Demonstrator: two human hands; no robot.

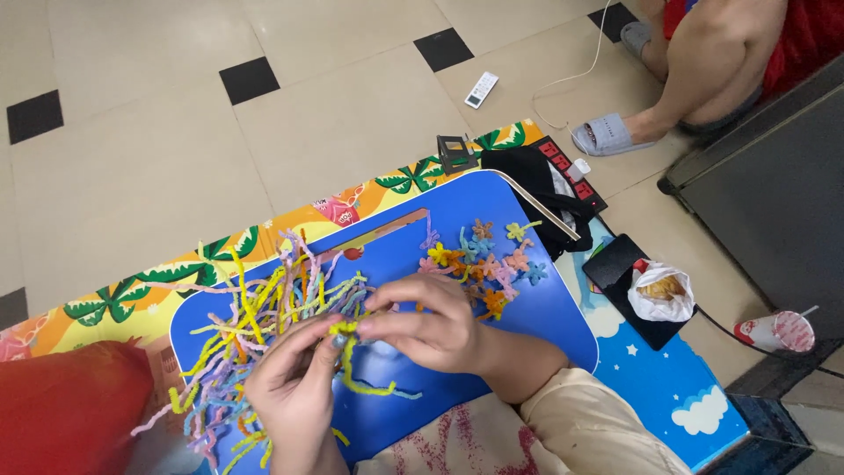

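My left hand (294,391) and my right hand (431,321) meet over a blue lap table (545,321), both pinching a twisted yellow and light-blue pipe cleaner (352,361) between the fingertips. Its loose end trails down toward me. A tangled heap of several coloured pipe cleaners (255,325) lies on the left of the table. A cluster of small finished pipe-cleaner flowers (492,259) sits at the far right of the table.
A colourful printed mat (158,286) lies under the table on a tiled floor. A red cushion (66,405) is at left. A black bag (536,185), power strip (571,171), snack bag (661,292), cup (778,332) and remote (481,90) lie around. Another person's legs (703,62) are top right.
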